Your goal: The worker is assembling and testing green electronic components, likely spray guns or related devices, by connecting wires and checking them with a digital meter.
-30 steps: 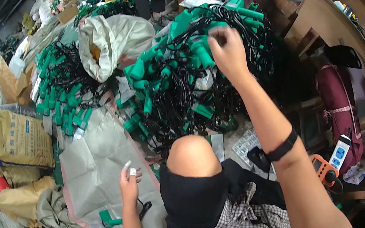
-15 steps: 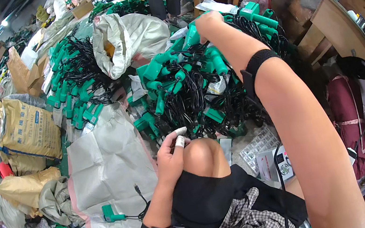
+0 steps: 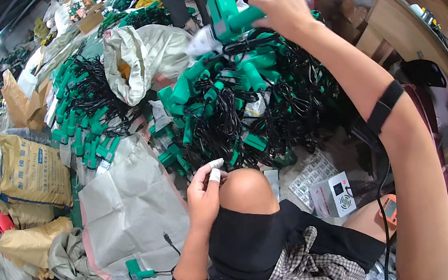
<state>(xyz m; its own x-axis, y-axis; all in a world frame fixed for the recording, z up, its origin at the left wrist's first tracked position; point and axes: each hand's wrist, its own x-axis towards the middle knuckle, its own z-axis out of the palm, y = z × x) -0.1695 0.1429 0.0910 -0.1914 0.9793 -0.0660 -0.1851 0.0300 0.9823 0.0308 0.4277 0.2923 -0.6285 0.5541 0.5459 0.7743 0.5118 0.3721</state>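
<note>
My right hand (image 3: 287,13) reaches out over the heap, closed around the handle of a green corded hand tool (image 3: 225,12). A blurred whitish end sticks out at the tool's lower left. Beneath it lies a big pile of similar green tools (image 3: 251,72) with bundled black cords (image 3: 232,118). Beside my bent knee (image 3: 247,190) rests my left hand (image 3: 204,192), with white wraps on its thumb and forefinger. Those two fingers are stretched out a little apart, and I see nothing held; the other fingers are partly hidden. A single green tool (image 3: 136,270) lies on the white sheet near my left forearm.
A whitish sack (image 3: 164,47) stands open behind the pile, with more green tools (image 3: 78,112) to its left. A yellow sack (image 3: 31,169) sits at far left. A white woven sheet (image 3: 125,213) covers the floor. A white box (image 3: 334,196) and an orange device (image 3: 388,209) are at right.
My right hand has lifted a green tool off the heap, and the arm has swung right. My left hand stays by the knee. The view has shifted slightly.
</note>
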